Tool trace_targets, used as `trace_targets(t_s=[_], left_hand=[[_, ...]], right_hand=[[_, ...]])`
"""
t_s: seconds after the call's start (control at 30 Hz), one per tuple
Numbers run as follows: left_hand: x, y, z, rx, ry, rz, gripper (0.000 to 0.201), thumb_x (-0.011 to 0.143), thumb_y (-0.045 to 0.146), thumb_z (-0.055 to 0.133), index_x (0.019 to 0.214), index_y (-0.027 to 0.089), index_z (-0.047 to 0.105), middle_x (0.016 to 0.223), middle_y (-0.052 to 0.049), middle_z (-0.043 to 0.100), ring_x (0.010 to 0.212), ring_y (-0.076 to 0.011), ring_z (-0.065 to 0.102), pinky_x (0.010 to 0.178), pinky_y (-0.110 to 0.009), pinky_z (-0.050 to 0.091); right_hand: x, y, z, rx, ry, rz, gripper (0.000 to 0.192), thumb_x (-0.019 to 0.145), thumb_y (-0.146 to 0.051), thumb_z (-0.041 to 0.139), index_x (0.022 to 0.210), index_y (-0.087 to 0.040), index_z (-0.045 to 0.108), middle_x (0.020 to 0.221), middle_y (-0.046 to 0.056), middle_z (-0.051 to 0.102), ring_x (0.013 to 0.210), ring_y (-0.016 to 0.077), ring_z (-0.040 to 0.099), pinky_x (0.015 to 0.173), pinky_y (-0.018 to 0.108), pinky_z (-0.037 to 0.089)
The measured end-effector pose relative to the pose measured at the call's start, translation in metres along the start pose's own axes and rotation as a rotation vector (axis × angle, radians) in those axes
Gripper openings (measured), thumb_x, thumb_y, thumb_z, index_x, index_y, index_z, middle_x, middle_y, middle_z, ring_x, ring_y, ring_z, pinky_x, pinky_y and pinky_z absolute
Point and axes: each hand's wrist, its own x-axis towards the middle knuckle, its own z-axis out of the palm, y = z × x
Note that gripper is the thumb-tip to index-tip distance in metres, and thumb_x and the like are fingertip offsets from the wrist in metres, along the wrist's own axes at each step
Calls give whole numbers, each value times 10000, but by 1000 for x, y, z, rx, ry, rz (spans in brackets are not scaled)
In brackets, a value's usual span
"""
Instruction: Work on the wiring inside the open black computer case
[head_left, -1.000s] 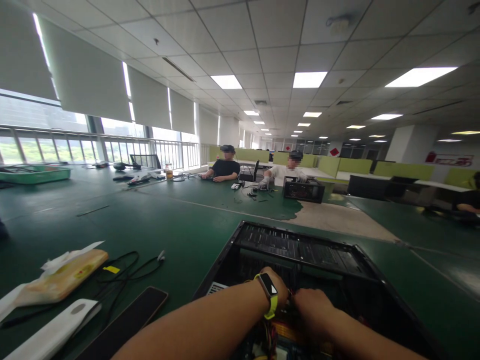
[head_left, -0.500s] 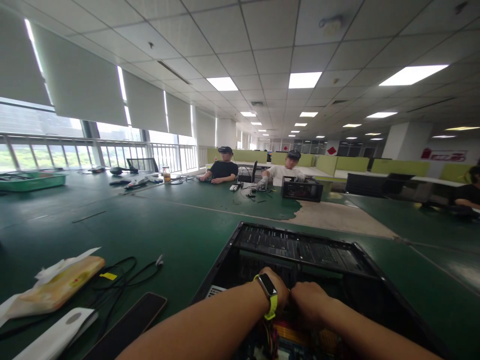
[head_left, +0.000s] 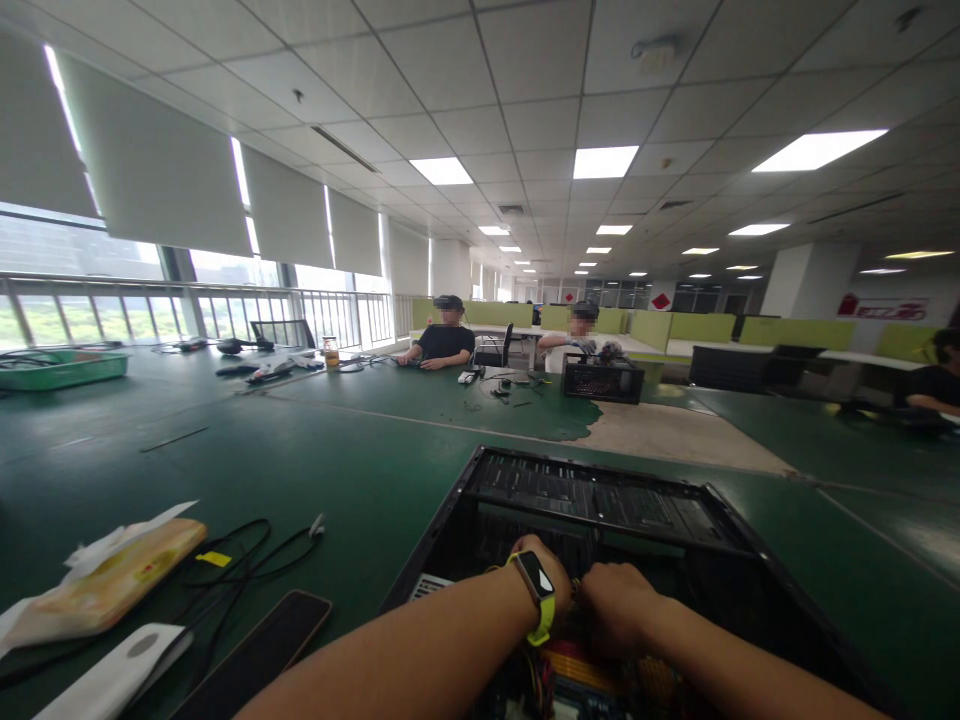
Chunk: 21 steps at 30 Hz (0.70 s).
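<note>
Both hands are down inside an open black computer case [head_left: 600,500], close together and almost touching at the knuckles. The left hand [head_left: 555,570], with a yellow-strapped watch [head_left: 538,590] on its wrist, is curled downward over a bundle of wires [head_left: 541,680]; its fingers are hidden behind the back of the hand, so what it grips cannot be told. The right hand [head_left: 615,595] is bunched like a fist just beside it, fingers likewise out of sight, and whether it clasps anything cannot be told. Below the wrists, coloured wires and part of a board show at the case's floor.

The case lies on a green table [head_left: 360,460], its perforated far wall just beyond the hands. Left of the left forearm lies a dark phone [head_left: 262,645], and further left a white flat device [head_left: 112,675]. Beyond these, black cables [head_left: 247,555] loop across the table, with a small yellow tag among them, and a tan packet [head_left: 112,580] with white tissue sticking out lies at the far left.

Well beyond the hands, across the table, two people sit: one in a black shirt [head_left: 442,342] and one in a white shirt [head_left: 570,345], who is behind another black case [head_left: 604,382] with small parts scattered near it. Far to the left sits a green tray [head_left: 60,368]. At the far right, a third person's arm [head_left: 934,400] rests on another desk.
</note>
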Motion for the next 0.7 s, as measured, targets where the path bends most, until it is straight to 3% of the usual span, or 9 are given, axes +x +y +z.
trace_targets(t_s=[0.27, 0.43, 0.7], left_hand=[[-9, 2, -11, 110, -124, 14, 608, 528, 344, 705, 1099, 168, 592, 1071, -128, 633, 946, -348, 560, 710, -515, 470], [-15, 2, -19, 132, -156, 56, 587, 563, 328, 681, 1119, 173, 575, 1126, -92, 613, 999, -321, 542, 767, -489, 466], [-20, 2, -24, 160, -171, 67, 582, 573, 331, 679, 1119, 161, 575, 1131, -115, 605, 1019, -328, 536, 747, -471, 474]], right_hand=[[3, 4, 6, 14, 32, -11, 300, 547, -262, 593, 803, -148, 698, 856, 155, 677, 807, 329, 630, 674, 396, 499], [2, 9, 7, 45, 8, -20, 290, 538, -343, 624, 786, -212, 696, 834, 93, 687, 784, 290, 638, 624, 337, 487], [1, 7, 4, 50, -19, -14, 332, 520, -372, 637, 795, -195, 696, 849, 105, 684, 794, 289, 637, 627, 333, 485]])
